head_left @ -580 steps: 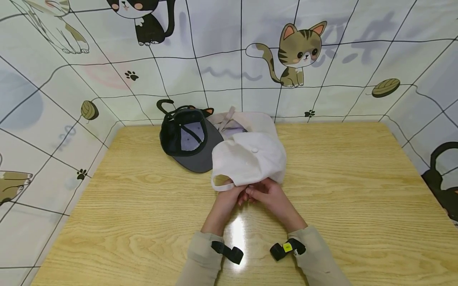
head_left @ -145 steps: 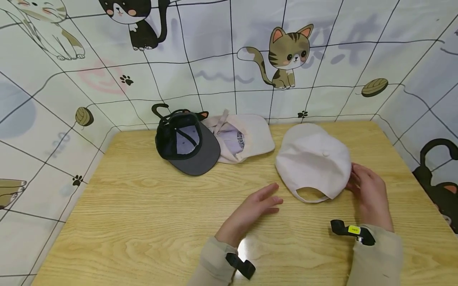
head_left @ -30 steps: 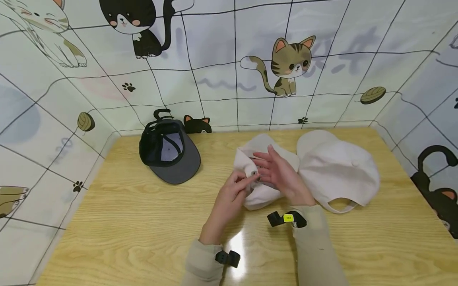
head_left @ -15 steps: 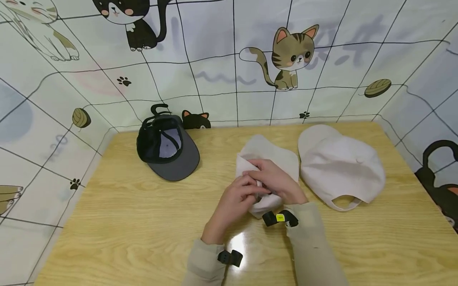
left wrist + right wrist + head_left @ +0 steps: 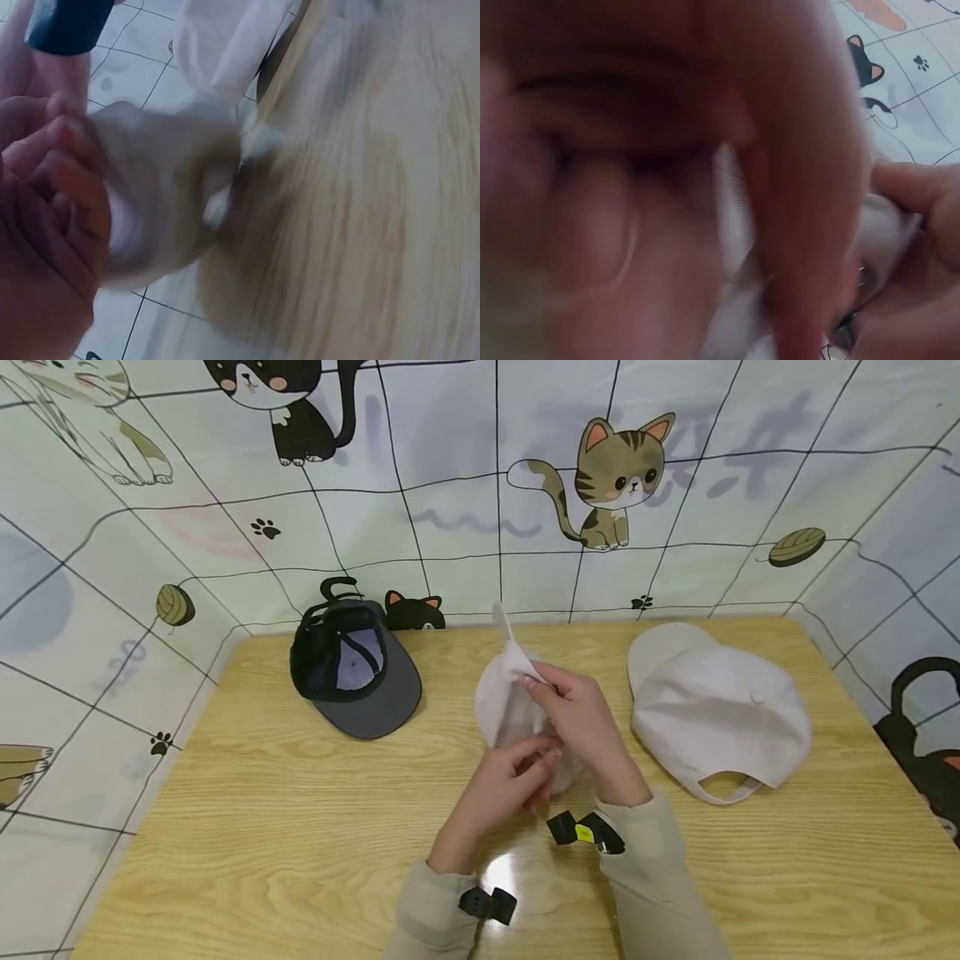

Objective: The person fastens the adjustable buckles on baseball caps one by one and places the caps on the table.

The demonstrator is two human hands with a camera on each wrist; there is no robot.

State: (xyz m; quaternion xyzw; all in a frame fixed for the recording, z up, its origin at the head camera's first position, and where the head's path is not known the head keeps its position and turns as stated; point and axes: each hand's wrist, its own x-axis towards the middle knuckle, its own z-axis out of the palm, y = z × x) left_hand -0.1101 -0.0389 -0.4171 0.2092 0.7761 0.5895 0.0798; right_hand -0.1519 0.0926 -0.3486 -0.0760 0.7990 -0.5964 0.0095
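Note:
In the head view a pale cap point(image 5: 498, 697) is tilted up between both hands at the middle of the table. My right hand point(image 5: 588, 727) pinches its upper edge between thumb and fingers. Lower down, my left hand point(image 5: 498, 785) has its fingers curled at the cap's near side, thumb against the fabric. The left wrist view shows the cap point(image 5: 150, 172) blurred beside the left hand point(image 5: 52, 225). Fingers of the right hand point(image 5: 787, 165) fill much of the right wrist view, hiding most of the cap.
A larger white cap point(image 5: 720, 710) lies right of the hands, close to the right forearm. Far left on the wooden table point(image 5: 300, 843) rests a dark grey cap point(image 5: 360, 672), its inside facing up. A cloth with printed cats point(image 5: 450, 527) stands behind the table.
Over the last second the pale cap has turned and lifted on edge. The right hand went from spread fingers to pinching its edge. Earlier, the dark cap moved left and the larger white cap right.

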